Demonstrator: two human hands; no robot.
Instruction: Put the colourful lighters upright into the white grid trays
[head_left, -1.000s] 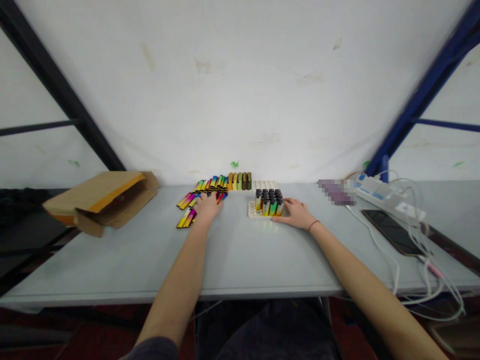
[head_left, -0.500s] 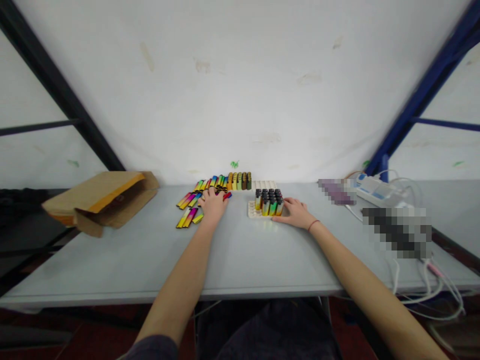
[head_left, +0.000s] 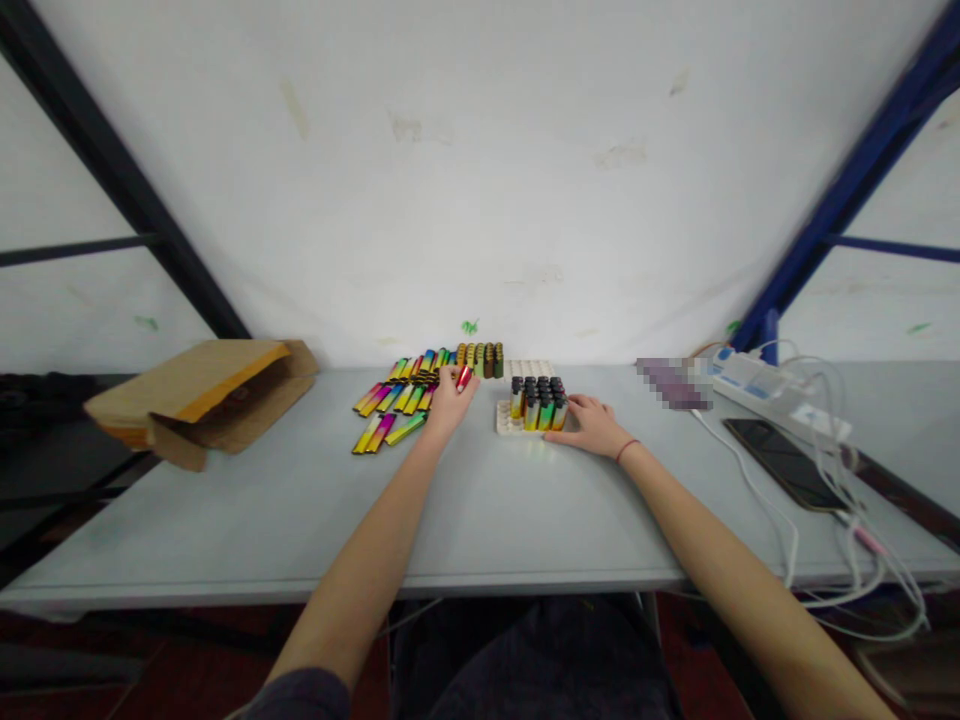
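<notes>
My left hand [head_left: 448, 402] is closed around a red shiny metallic tube [head_left: 464, 378], which looks like a lighter sleeve, and is raised beside the loose ones. Several multicoloured metallic sleeves [head_left: 409, 398] lie in rows to its left. My right hand [head_left: 595, 428] grips the right end of a white holed tray [head_left: 509, 420], thumb at the front corner and fingers along the side. In that tray stand several black-topped lighters [head_left: 546, 412] with yellow-green bodies; holes show at its left end. Behind, a block of upright gold-topped sleeves [head_left: 481, 360] stands by the wall.
An open brown paper bag [head_left: 202, 395] lies at the left. A second white tray [head_left: 529, 369] sits at the back. On the right are a phone [head_left: 784, 462], a blurred purple item [head_left: 673, 384], a power strip [head_left: 780, 395] and loose white cables [head_left: 757, 485].
My left hand has come up and right from the loose sleeves with the red sleeve, which now points upward. My right hand and the tray have stayed in place.
</notes>
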